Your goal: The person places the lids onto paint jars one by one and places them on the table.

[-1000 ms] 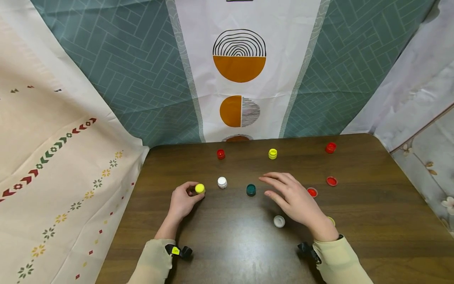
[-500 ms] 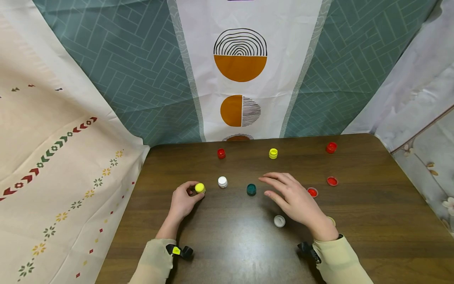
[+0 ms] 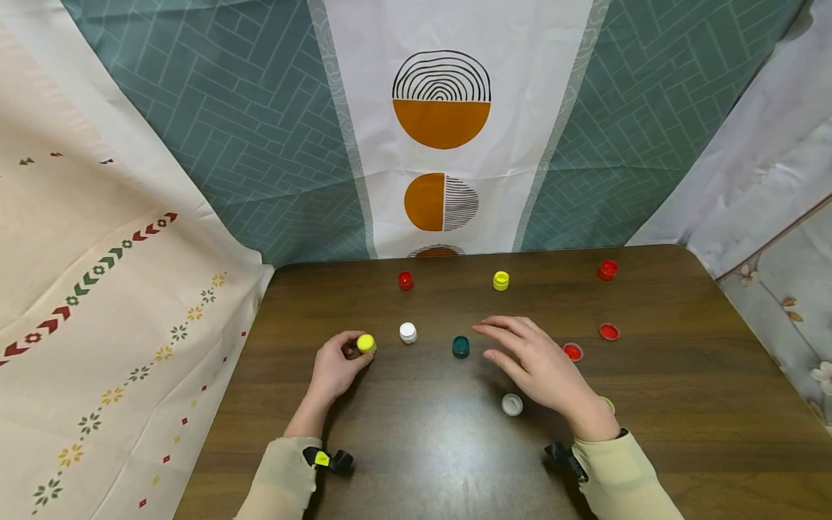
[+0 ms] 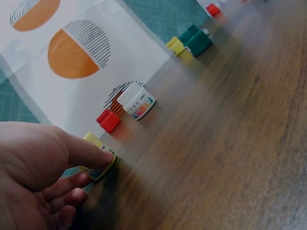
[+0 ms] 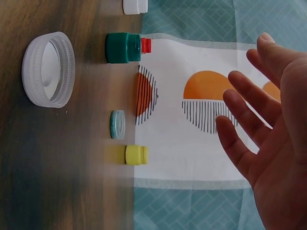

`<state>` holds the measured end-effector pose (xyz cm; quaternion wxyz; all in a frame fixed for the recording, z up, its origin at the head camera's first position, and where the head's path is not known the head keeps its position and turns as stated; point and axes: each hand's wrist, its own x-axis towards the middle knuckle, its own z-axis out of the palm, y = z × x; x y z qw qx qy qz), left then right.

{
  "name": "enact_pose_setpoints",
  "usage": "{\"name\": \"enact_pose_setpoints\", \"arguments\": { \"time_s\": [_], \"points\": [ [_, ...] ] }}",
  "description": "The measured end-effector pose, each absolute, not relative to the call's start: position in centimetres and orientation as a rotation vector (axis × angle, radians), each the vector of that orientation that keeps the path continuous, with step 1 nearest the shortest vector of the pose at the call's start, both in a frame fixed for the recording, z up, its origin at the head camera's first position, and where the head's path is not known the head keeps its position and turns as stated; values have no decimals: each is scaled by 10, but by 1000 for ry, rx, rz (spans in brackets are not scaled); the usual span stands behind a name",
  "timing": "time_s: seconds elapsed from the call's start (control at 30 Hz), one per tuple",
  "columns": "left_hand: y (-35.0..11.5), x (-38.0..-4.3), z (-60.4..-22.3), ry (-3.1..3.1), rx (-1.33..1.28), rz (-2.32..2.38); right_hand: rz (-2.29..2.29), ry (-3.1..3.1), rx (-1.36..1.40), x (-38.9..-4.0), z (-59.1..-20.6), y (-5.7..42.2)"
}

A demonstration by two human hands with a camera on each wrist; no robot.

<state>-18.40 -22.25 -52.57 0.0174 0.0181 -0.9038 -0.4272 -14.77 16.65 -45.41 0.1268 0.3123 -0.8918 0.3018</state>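
In the head view my left hand (image 3: 334,368) pinches a small paint jar with a yellow lid (image 3: 367,344) between thumb and fingers, at the table's left. The left wrist view shows the thumb on the labelled side of this yellow jar (image 4: 102,160), which stands on the tabletop. To its right are a white paint jar (image 3: 408,333) and a dark green one (image 3: 461,347). My right hand (image 3: 542,365) is held over the table right of the green jar, fingers spread and holding nothing. A white lid (image 3: 512,405) lies upturned below it.
Along the back stand a red jar (image 3: 406,281), a yellow jar (image 3: 500,281) and another red jar (image 3: 607,270). Two red lids (image 3: 609,331) lie right of the right hand, and a yellow lid (image 3: 608,404) is partly hidden behind its wrist. The right wrist view shows a teal lid (image 5: 117,124).
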Motion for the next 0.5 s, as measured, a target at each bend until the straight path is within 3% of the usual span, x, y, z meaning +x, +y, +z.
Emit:
{"name": "enact_pose_setpoints", "arguments": {
  "time_s": [0.5],
  "points": [
    [-222, -183, -524, -2821, 62, -1356, 892, -2623, 903, -147, -456, 168]
  ]
}}
